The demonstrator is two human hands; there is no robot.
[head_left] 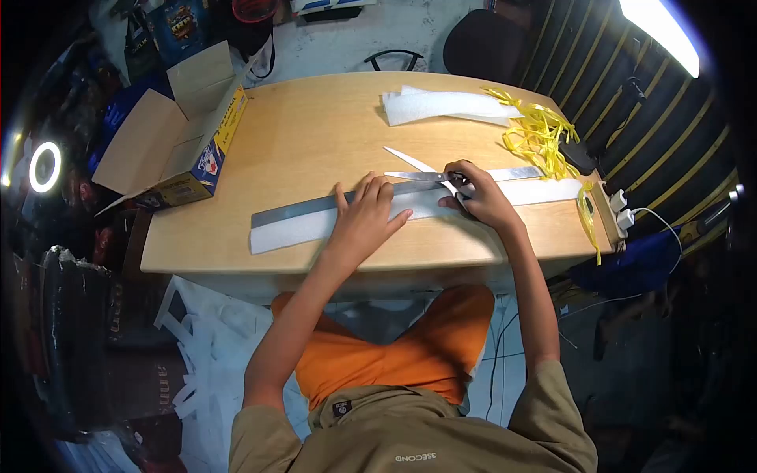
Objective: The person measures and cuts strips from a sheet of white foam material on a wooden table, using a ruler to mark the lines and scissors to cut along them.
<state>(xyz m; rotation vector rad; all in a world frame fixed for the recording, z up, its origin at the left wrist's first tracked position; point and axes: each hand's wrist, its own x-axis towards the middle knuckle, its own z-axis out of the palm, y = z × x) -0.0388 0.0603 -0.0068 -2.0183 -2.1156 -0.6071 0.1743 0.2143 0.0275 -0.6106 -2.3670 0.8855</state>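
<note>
My left hand (pixel 364 216) lies flat with fingers spread, pressing on a long metal ruler (pixel 300 210) and the white foam strip (pixel 292 231) under it on the wooden table (pixel 315 126). My right hand (pixel 479 195) grips the handles of a pair of scissors (pixel 416 175). The scissor blades are open and point left, along the ruler's far edge and just right of my left fingers.
An open cardboard box (pixel 189 134) stands at the table's left end. More white foam sheet (pixel 445 105) and a tangle of yellow strips (pixel 540 134) lie at the far right. A power strip with white plugs (pixel 619 209) sits at the right edge. White scraps litter the floor.
</note>
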